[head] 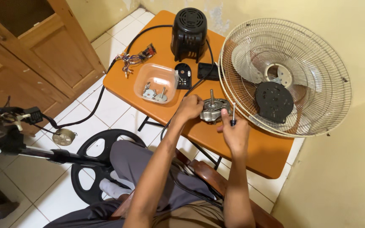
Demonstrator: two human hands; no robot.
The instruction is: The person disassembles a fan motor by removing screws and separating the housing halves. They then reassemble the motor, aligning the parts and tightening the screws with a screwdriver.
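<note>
Tiled floor, yellow walls; orange surface (pixel 258 156) in a corner. Landmark: metal fan motor (pixel 213 110), shaft upright, near the surface's front edge. Left hand (pixel 188 107) closed around the motor's left side, touching it. Right hand (pixel 234 131) just right of the motor, fingers wrapped on a screwdriver (pixel 233 115) held upright, tip up. Behind-left of motor: clear plastic tub (pixel 156 82) with screws. Behind motor: black motor housing (pixel 189 33). Right of motor: cream fan guard (pixel 284 76), blades inside, leaning on the wall. Far left of motor: black stand base (pixel 102 164) on the floor.
</note>
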